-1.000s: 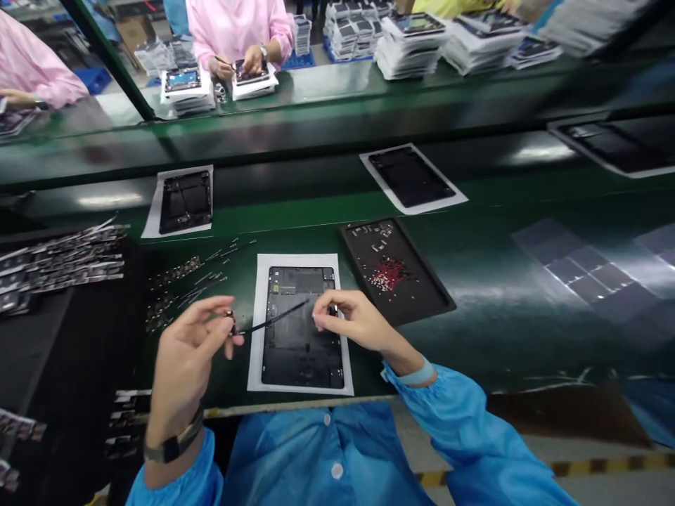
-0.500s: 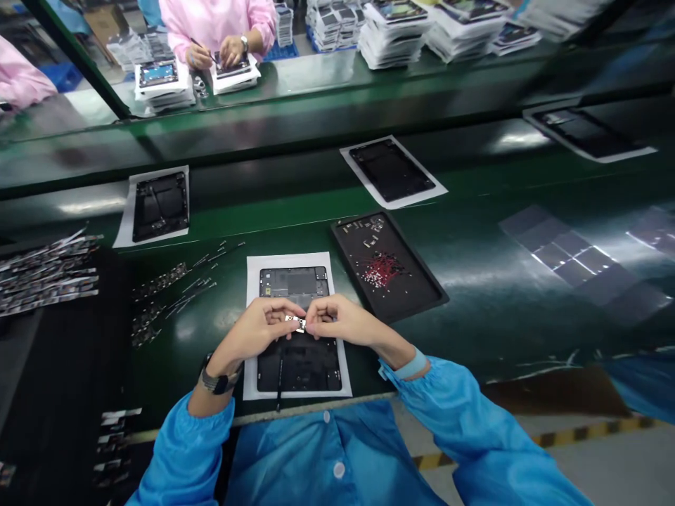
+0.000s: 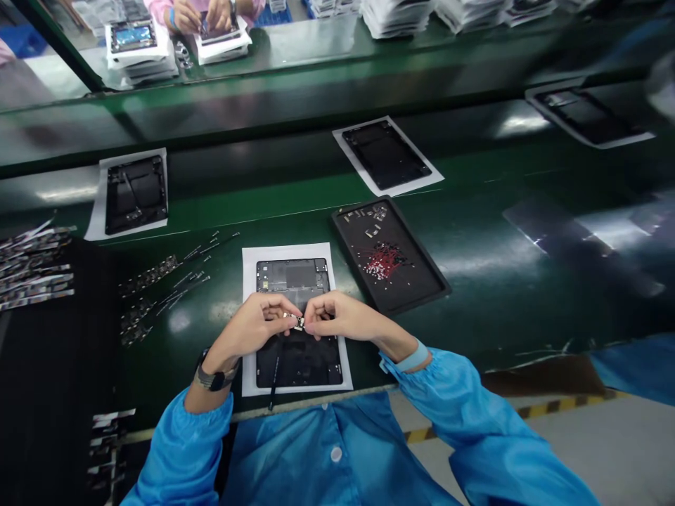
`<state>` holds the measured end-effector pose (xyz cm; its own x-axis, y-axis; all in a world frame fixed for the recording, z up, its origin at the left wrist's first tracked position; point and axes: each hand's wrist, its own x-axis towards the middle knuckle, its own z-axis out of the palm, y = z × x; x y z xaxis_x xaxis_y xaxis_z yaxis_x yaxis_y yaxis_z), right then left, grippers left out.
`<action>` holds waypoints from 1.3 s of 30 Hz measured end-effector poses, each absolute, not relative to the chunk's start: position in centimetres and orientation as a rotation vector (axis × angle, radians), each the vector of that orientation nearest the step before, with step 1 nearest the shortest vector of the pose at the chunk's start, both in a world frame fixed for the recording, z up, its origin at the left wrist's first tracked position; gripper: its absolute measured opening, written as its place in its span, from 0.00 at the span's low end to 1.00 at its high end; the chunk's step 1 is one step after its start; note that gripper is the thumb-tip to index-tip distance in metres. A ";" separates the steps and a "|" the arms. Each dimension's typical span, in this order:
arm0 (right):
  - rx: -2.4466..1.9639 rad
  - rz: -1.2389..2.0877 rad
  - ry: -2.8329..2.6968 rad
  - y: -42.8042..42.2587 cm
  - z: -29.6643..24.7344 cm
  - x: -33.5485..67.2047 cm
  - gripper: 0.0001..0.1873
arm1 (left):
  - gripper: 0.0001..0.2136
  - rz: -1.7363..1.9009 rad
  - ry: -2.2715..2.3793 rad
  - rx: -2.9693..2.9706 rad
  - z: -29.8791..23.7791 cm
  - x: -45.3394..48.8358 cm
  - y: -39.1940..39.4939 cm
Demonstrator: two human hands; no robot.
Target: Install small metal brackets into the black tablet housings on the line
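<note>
Between the fingertips of both hands is a small circuit board (image 3: 299,323) with shiny metal parts. My left hand (image 3: 259,327) pinches its left end, fingers curled. At the right end, the thumb and fingers of my right hand (image 3: 340,316) are closed on it. A thin black flex cable (image 3: 275,379) hangs down below my left hand; whether it joins the board is hidden. Under the hands lies a black tablet housing (image 3: 303,365) on a white paper sheet (image 3: 249,281), partly covered by my fingers.
Right of the housing, a black tray (image 3: 427,284) holds red-wired parts (image 3: 384,261) and small metal pieces. Boards with flex cables (image 3: 152,277) lie on the left. More housings (image 3: 387,154) rest on paper farther back. Across the bench, a co-worker's hands (image 3: 203,17) work beside paper stacks.
The view has tilted slightly downward. Both hands stay over the housing with the small board between them, which has turned slightly. The black cable's lower end has swung a little left.
</note>
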<state>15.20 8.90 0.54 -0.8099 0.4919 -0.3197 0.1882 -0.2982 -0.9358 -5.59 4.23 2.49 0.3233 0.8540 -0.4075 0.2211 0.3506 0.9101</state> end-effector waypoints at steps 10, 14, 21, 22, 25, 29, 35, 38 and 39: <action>-0.860 2.220 -1.737 8.9 0.6 15.3 0.14 | 0.04 0.585 1.191 1.195 2.8 -5.4 4.3; -0.858 2.226 -1.732 8.9 0.6 15.3 0.13 | 0.04 0.587 1.191 1.187 2.8 -5.4 4.3; -0.893 2.223 -1.733 8.8 0.7 15.2 0.10 | 0.03 0.590 1.203 1.180 3.0 -5.3 4.3; -0.905 2.220 -1.734 8.8 0.7 15.2 0.10 | 0.03 0.589 1.211 1.186 3.1 -5.2 4.2; -0.938 2.200 -1.736 8.7 0.7 15.1 0.11 | 0.03 0.589 1.239 1.207 3.3 -5.1 4.1; -0.932 2.201 -1.756 8.7 0.6 15.2 0.11 | 0.04 0.592 1.235 1.185 3.3 -5.1 4.1; -0.915 2.200 -1.778 8.8 0.5 15.4 0.13 | 0.03 0.587 1.235 1.107 2.9 -5.1 4.3; -0.901 2.218 -1.770 8.8 0.4 15.4 0.13 | 0.03 0.581 1.228 1.092 2.8 -5.0 4.2; -0.899 2.222 -1.765 8.7 0.4 15.4 0.13 | 0.03 0.578 1.225 1.094 2.7 -5.1 4.2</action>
<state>15.39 8.74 0.43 -0.8054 0.4780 -0.3505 0.2331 -0.2881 -0.9288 -5.05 4.20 2.72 0.2919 0.8444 -0.4492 0.1900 0.4091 0.8925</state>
